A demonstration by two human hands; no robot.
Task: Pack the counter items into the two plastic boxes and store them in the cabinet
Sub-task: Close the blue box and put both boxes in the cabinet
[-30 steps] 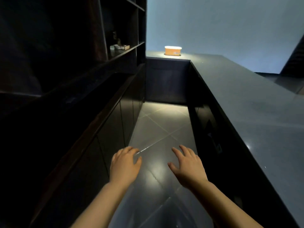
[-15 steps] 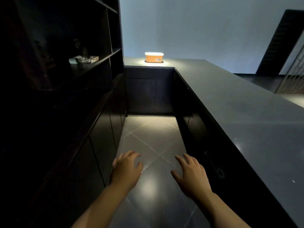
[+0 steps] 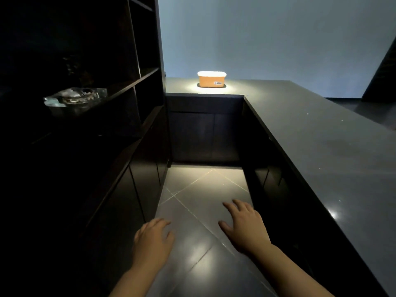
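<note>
both hands lower, box nearer

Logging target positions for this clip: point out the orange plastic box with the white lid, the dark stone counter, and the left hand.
orange plastic box with white lid [image 3: 211, 81], head view, front wall
dark stone counter [image 3: 321, 133], head view, bare top
left hand [image 3: 152, 241], head view, back of hand

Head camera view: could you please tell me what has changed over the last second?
The view has advanced along the aisle, so the orange box looks nearer. Both hands stay empty and open: left hand, right hand. The box still sits on the counter.
</note>
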